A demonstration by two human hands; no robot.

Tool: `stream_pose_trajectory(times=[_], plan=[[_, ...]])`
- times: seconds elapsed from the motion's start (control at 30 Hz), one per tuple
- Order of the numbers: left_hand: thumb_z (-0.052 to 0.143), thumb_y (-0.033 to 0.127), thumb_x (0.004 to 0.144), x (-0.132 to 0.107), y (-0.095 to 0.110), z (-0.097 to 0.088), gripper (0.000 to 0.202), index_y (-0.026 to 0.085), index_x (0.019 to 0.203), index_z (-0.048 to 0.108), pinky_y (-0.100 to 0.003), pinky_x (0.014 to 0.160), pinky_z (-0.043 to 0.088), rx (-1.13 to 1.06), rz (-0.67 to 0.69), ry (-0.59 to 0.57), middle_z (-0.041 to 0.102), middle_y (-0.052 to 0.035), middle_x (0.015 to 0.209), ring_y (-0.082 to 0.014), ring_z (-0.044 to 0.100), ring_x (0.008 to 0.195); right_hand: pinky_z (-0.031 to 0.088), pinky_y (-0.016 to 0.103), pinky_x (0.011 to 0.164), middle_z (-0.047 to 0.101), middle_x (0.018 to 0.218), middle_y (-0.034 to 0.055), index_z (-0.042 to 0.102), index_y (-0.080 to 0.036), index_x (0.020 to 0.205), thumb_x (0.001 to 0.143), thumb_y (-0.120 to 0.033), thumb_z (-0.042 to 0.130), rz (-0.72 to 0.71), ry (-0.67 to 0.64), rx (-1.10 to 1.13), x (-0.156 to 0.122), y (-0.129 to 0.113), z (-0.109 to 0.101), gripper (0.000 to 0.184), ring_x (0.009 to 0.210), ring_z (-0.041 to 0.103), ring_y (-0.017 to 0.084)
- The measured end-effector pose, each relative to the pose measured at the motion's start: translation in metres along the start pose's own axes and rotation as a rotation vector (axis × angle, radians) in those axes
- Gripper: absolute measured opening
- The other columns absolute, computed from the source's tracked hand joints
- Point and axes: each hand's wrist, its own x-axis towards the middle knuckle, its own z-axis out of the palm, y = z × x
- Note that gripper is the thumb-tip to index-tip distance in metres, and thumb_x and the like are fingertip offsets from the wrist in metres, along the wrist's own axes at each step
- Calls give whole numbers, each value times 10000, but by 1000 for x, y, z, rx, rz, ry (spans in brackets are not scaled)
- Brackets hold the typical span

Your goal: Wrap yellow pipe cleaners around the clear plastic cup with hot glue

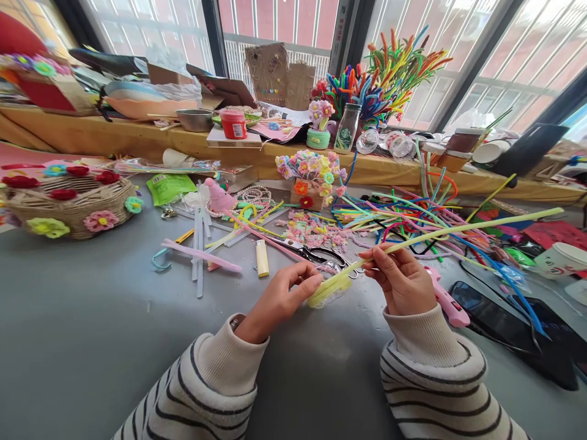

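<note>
My left hand (pixel 287 299) is closed at the edge of a small clear plastic piece (pixel 326 298) with pale yellow pipe cleaner wound around it. Whether the piece is a cup or a cut bottle I cannot make out. From it a long pale yellow pipe cleaner (pixel 472 227) runs up to the right, pinched between the thumb and fingers of my right hand (pixel 398 278). Just behind the hands lie black-handled scissors (pixel 328 253). A cream lighter (pixel 262 258) rests left of them, and a pink glue gun (pixel 447 298) lies beside my right hand.
Loose pipe cleaners (pixel 367 211) pile up behind my right hand. A woven basket with flowers (pixel 87 205) stands at left, near clear glue sticks (pixel 198 247). A phone (pixel 486 308) lies at right. Jars and a glass bottle (pixel 348 128) line the back ledge.
</note>
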Motion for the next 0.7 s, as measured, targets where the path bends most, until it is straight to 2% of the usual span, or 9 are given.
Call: stream_pose_trajectory(times=[0.7], plan=[[462, 381, 723, 0, 0, 3, 213, 174, 683, 434, -244, 542, 289, -63, -13, -12, 382, 28, 650, -111, 357, 600, 530, 146, 481, 695, 627, -5, 601, -174, 690, 591, -295, 722, 8, 13, -8, 2, 2, 0, 198, 500, 615, 72]])
